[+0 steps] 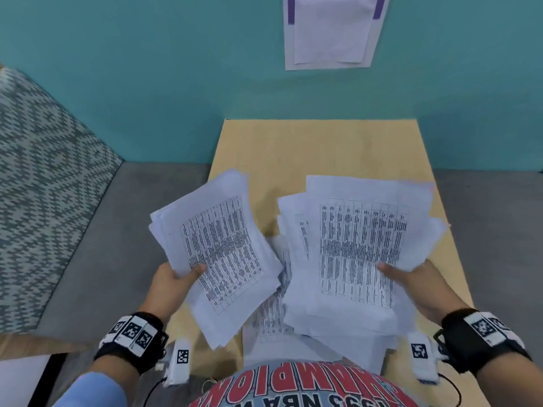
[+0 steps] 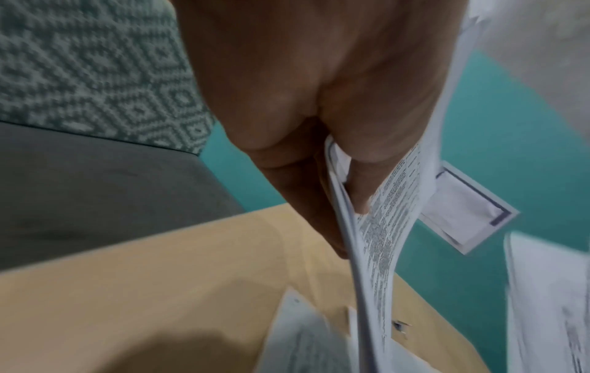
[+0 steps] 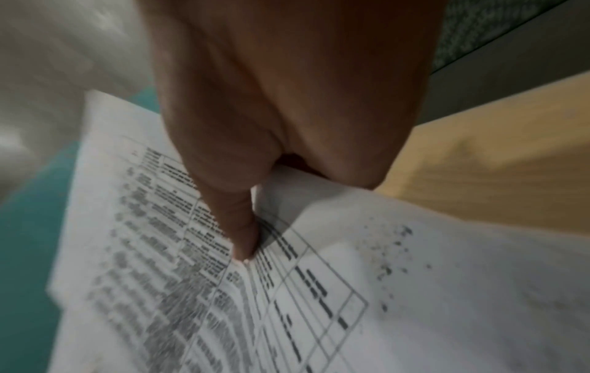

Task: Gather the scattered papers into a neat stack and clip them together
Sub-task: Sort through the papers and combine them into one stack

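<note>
1. Holding a skewed sheaf of papers (image 1: pixel 219 254) at centre left of the head view, the left hand (image 1: pixel 173 279) pinches its lower edge, thumb on top.
2. The right hand (image 1: pixel 417 279) pinches a second, fanned sheaf (image 1: pixel 361 245) at centre right, thumb pressed on the print.
3. More loose sheets (image 1: pixel 269 315) lie at lower centre on the table (image 1: pixel 323 148).
4. The paper looks light, limp and slippery; sheets will likely slide apart unless gripped near an edge with fingers beneath.
5. No clip can be made out for certain.
</note>
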### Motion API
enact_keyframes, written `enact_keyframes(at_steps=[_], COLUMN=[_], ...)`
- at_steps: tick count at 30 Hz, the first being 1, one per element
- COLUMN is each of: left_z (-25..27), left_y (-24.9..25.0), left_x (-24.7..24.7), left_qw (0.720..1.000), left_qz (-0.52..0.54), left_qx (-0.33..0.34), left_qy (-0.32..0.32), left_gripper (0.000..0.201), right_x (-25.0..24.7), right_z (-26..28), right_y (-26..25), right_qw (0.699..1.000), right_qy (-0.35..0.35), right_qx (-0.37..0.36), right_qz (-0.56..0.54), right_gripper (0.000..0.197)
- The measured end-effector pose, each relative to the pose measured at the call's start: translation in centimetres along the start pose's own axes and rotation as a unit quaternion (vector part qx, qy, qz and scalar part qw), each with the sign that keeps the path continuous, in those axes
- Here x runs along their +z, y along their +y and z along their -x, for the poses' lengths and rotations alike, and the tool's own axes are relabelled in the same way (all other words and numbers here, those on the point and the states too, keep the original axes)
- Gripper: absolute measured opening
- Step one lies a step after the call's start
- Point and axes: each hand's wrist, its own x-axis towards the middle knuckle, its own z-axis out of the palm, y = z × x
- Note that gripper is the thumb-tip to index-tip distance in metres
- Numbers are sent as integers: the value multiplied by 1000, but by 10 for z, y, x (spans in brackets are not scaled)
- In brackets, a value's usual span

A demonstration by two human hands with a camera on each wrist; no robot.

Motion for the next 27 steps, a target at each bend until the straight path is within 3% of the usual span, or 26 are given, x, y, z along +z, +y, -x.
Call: enact_keyframes(at_steps=[2,4,6,9,11,13,16,17,19,21,22,23,25,27], left_z=[-7,-3,4,14,15,21,30,34,39,46,49,50,48,40], left_y=[17,47,71,97,98,97,91,92,95,102,104,101,92,77], left_x=[22,48,67,87,96,106,125,129,133,138,140,143,148,153], left_qw=[999,993,978,955,945,948,963,968,975,978,978,980,978,980], left_qz=[-20,-16,-10,-16,8,-3,-28,-21,-1,20,38,41,57,30], left_qx=[21,39,48,57,42,43,71,79,99,123,126,124,107,96], left_qy=[-41,-113,-205,-290,-323,-316,-259,-237,-200,-167,-159,-152,-168,-171], left_gripper=[22,23,33,31,45,54,35,32,28,19,19,27,22,42], right_x=[-2,-3,4,9,9,9,7,7,3,3,2,-1,-9,-7], right_z=[7,6,2,-8,-9,-5,8,14,26,44,54,54,33,25], right_y=[-20,-27,-33,-31,-26,-20,-20,-24,-38,-59,-68,-65,-31,-12], right_qw=[998,992,990,985,979,975,976,979,984,986,985,983,981,985], right_qy=[-34,-87,-100,-128,-152,-172,-173,-163,-137,-77,-64,-64,-86,-79], right_qx=[-40,-51,-49,-34,-6,1,-18,-34,-83,-135,-147,-161,-162,-148], right_qz=[-29,-72,-89,-112,-134,-141,-133,-117,-75,-65,-68,-65,-62,-28], right_gripper=[49,11,39,40,41,43,44,40,14,47,55,51,18,18])
